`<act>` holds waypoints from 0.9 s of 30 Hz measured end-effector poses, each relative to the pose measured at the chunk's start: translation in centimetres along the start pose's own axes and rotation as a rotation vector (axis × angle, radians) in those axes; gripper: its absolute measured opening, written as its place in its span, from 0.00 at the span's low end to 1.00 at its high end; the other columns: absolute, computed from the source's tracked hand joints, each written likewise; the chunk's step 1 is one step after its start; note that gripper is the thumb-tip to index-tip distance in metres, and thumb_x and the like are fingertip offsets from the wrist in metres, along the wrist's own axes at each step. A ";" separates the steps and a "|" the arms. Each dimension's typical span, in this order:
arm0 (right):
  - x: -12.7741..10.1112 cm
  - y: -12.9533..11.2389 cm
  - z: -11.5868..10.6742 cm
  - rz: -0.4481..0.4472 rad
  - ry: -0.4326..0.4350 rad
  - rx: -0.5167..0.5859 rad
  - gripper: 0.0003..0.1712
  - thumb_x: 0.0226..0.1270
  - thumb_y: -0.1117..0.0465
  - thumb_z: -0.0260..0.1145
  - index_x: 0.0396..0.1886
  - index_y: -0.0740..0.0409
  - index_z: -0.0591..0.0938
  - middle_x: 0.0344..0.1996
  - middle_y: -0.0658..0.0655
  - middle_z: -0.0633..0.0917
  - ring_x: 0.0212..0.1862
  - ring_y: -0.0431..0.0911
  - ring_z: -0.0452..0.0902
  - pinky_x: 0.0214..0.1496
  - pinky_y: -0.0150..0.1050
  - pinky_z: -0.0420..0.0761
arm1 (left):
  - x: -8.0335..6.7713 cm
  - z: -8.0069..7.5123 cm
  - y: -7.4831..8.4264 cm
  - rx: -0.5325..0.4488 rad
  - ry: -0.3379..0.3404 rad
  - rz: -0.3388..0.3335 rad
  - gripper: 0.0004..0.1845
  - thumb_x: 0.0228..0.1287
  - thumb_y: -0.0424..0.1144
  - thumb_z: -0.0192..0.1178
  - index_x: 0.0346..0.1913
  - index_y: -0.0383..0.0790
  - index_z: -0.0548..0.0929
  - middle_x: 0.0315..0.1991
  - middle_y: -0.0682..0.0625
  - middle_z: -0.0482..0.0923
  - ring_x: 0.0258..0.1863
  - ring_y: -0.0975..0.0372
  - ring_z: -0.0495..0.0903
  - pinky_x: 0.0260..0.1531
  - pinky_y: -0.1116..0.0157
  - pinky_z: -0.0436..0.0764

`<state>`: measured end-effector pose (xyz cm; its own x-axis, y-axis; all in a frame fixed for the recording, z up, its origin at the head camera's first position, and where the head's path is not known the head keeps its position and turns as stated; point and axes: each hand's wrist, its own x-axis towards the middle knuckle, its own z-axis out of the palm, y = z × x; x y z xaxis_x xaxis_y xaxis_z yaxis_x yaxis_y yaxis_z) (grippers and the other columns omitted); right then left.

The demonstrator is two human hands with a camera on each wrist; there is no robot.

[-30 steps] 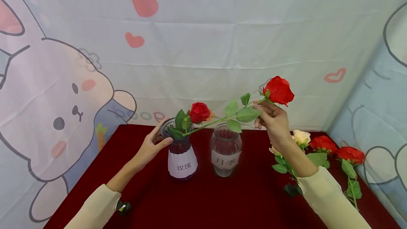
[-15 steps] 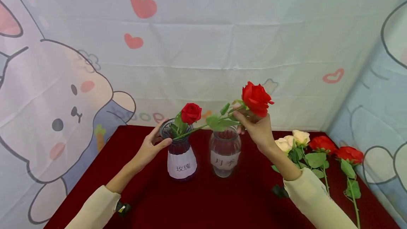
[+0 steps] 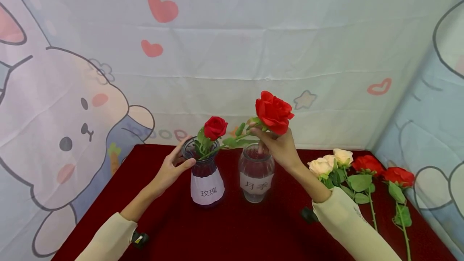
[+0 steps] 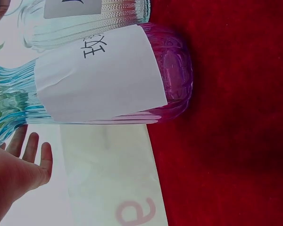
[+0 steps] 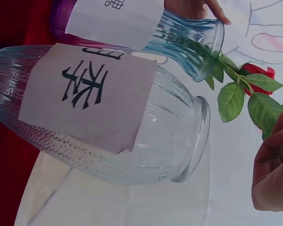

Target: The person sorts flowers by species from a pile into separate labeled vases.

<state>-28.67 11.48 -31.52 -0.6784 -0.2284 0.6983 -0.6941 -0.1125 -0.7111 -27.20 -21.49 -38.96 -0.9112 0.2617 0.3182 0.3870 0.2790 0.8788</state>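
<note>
A purple-blue glass vase (image 3: 207, 188) with a white paper label stands on the red cloth, a red rose (image 3: 215, 128) upright in it. My left hand (image 3: 174, 166) holds this vase at the neck, thumb in front and fingers behind. In my right hand (image 3: 277, 146) is a larger red rose (image 3: 274, 112), its stem pinched just below the bloom. The rose slants, its leafy stem running down left into the labelled vase's mouth. The stem's lower end is hidden. Beneath the right hand is a clear glass jar (image 3: 255, 184) with its own label.
Several cream roses (image 3: 321, 166) lie on the right of the red cloth (image 3: 239, 233), along with red roses (image 3: 398, 176) whose stems point toward me. Behind the table hangs a printed fabric backdrop (image 3: 232, 51).
My right hand has moved left and slightly down, bringing the larger red rose closer to the vase with its stem further in. My left hand stays on the vase neck.
</note>
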 end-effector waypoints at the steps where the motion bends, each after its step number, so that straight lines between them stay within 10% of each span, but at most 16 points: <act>1: 0.1 0.0 0.2 0.009 -0.010 -0.014 0.11 0.68 0.77 0.65 0.49 0.75 0.80 0.22 0.45 0.84 0.14 0.41 0.73 0.17 0.35 0.71 | 0.0 0.0 0.0 -0.001 0.002 -0.001 0.37 0.76 0.38 0.57 0.82 0.57 0.55 0.77 0.39 0.63 0.65 0.40 0.73 0.61 0.47 0.77; 12: 0.8 -0.4 1.9 0.080 -0.058 -0.136 0.09 0.68 0.70 0.68 0.46 0.67 0.84 0.13 0.62 0.77 0.17 0.59 0.72 0.20 0.33 0.69 | 0.0 0.0 -0.1 0.003 0.009 0.002 0.38 0.75 0.37 0.57 0.82 0.52 0.55 0.77 0.39 0.64 0.64 0.42 0.74 0.60 0.48 0.77; 27: 0.9 0.0 4.3 0.079 -0.218 -0.260 0.03 0.68 0.69 0.69 0.37 0.65 0.83 0.14 0.60 0.81 0.19 0.47 0.79 0.24 0.32 0.75 | 0.1 0.0 -0.1 0.005 0.001 -0.005 0.37 0.76 0.39 0.57 0.82 0.56 0.55 0.78 0.40 0.62 0.67 0.40 0.72 0.62 0.45 0.76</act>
<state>-28.20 7.11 -31.25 -0.6847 -0.4306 0.5880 -0.6986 0.1578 -0.6979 -27.28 -21.51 -38.98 -0.9132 0.2595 0.3143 0.3833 0.2848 0.8786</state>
